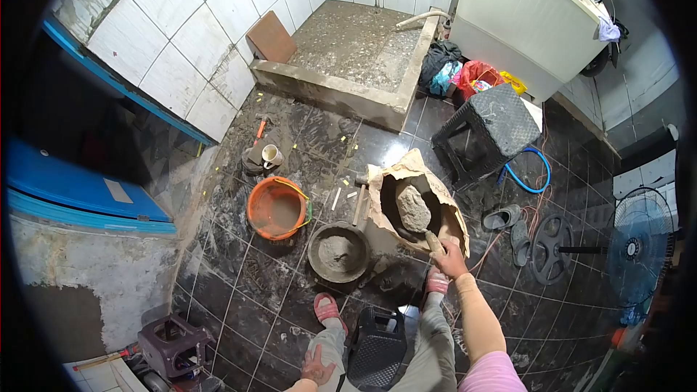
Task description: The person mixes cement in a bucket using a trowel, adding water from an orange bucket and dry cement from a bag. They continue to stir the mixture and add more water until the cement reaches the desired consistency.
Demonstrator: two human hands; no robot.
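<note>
My right hand [450, 260] is closed round the handle of a trowel [434, 242]. On its blade lies a heap of grey cement powder [413, 207], inside the mouth of a torn paper sack [375, 199]. My left hand [317, 367] rests on my knee, fingers spread, holding nothing. A round black basin [314, 252] with grey powder in it stands on the floor left of the sack. Farther left is an orange bucket [253, 212] with grey contents. Between basin and sack, a hammer-like tool [359, 199] lies partly hidden.
A black stool [501, 120] stands beyond the sack, near bags [479, 76] and a low concrete curb [334, 94]. A mug [271, 155] and an orange-handled hammer [261, 129] are behind the bucket. Sandals [520, 239] and a fan [633, 247] are at right; a small stool [376, 348] is below me.
</note>
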